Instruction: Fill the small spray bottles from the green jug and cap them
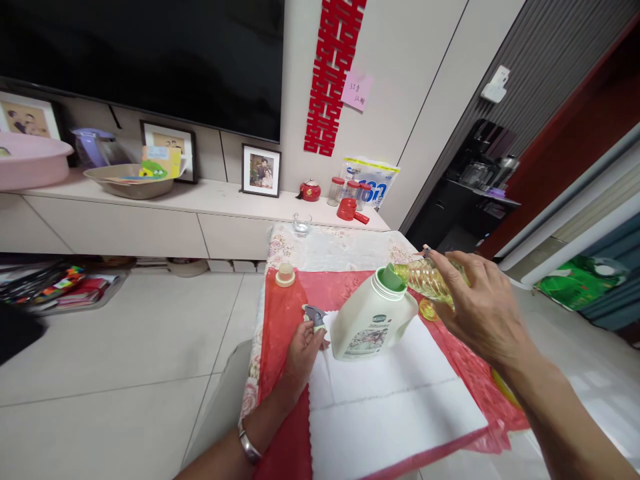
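My left hand point(303, 350) grips a grey spray trigger head point(316, 316), low beside a pale green detergent jug point(370, 323). The jug stands upright on a white sheet point(390, 407), uncapped, with a green spout or funnel point(391, 277) in its neck. My right hand point(483, 303) is wrapped round a clear ribbed bottle point(425, 277) of yellowish liquid. That bottle is tipped nearly level, its mouth at the green piece; whether liquid flows I cannot tell. A cream cap point(285, 273) lies at the far left of the red cover, and a yellow round piece point(428, 309) sits behind the jug.
Red plastic sheeting point(280, 400) covers the floral tablecloth point(335, 243). A small glass cup point(302, 224) is at the table's far edge. On the cabinet behind are a red ladle-like scoop point(350, 210), jars point(335, 191), a red pot point(310, 191) and a basin point(137, 183).
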`<state>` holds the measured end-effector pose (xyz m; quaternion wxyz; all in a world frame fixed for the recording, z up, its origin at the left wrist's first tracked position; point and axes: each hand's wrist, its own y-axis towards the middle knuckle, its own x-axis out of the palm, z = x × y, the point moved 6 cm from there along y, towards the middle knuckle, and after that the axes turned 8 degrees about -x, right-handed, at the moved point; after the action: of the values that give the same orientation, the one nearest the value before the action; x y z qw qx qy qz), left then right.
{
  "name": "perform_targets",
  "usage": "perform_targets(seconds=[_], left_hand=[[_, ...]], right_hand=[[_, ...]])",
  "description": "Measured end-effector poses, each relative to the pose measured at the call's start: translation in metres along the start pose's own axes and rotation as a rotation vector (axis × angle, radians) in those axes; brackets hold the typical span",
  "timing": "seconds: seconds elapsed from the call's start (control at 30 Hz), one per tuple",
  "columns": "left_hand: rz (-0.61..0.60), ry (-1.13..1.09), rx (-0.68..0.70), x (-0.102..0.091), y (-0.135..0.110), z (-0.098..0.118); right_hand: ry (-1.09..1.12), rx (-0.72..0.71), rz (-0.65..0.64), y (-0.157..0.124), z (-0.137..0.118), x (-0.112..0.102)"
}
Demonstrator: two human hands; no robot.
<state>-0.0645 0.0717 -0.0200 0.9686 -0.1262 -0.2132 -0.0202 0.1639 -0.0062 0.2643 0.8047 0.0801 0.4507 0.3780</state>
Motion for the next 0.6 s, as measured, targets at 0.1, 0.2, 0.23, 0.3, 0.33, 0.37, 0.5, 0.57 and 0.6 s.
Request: perform_targets(seconds=[0.1,0.2,0.23,0.3,0.33,0.37,0.5,0.57,0.6], left_hand=[[-0.001,0.001,0.000,0.000,0.001,-0.001],[-0.001,-0.001,-0.004,0.000,0.003,-0.003],[-0.001,-0.003,-0.005,0.000,0.003,-0.004],[-0.003,-0.005,-0.004,0.001,0.004,-0.004],[-0.005,-0.005,-0.003,0.001,0.004,-0.004],[-0.006,-0.006,-0.002,0.001,0.004,-0.004],[-0.014,-0.006,0.003,0.001,0.004,-0.004],[-0.014,-0.007,0.006,0.000,0.005,-0.004],[-0.013,-0.006,0.008,0.000,0.005,-0.004]], right_hand=[[-0.038,0.002,-0.013,0.001,0.000,-0.002],[-0.077,0.000,-0.027,0.002,-0.001,-0.005],[-0.087,-0.001,-0.028,0.003,-0.002,-0.006],[-0.103,-0.004,-0.031,0.005,-0.002,-0.009],[-0.109,-0.006,-0.031,0.006,-0.002,-0.010],[-0.116,-0.011,-0.032,0.007,-0.003,-0.011],[-0.144,-0.025,-0.018,0.011,-0.004,-0.016],[-0.158,-0.030,-0.009,0.013,-0.005,-0.018],[-0.164,-0.033,-0.007,0.014,-0.006,-0.018]])
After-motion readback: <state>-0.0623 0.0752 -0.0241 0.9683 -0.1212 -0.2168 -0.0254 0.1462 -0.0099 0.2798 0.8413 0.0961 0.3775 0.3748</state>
